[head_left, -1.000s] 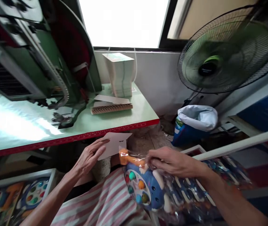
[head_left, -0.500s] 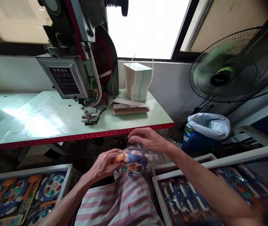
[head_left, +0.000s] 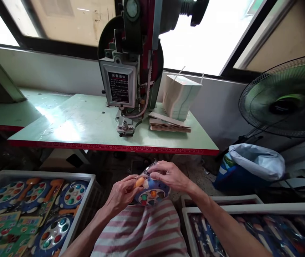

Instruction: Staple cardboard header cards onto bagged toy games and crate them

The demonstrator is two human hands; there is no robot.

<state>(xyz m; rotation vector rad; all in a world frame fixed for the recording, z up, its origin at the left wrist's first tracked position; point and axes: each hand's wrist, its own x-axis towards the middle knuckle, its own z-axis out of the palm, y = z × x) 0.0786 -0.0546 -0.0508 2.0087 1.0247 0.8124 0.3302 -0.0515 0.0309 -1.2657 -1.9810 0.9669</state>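
Observation:
A blue toy (head_left: 152, 194) with coloured round knobs rests on my lap in a clear plastic bag (head_left: 147, 167). An orange piece (head_left: 140, 182) shows at the toy's left end. My left hand (head_left: 124, 191) grips that end, thumb in front and fingers behind. Over the toy's upper right, my right hand (head_left: 169, 175) has its fingers bent and pressed onto the bag. Its fingertips are partly hidden by the film's glare.
Ahead stands a press-like machine (head_left: 125, 82) on a green table (head_left: 96, 125) with a red edge. Cardstock (head_left: 180, 96) is stacked beside it. Crates of similar toys flank me, a left crate (head_left: 89, 178) and a right crate (head_left: 188, 217). A fan (head_left: 283, 103) and lined bin (head_left: 248, 167) are rightward.
My right hand has come down from above the toy onto the bag. My left hand still holds the toy's left end. The view has swung to the left.

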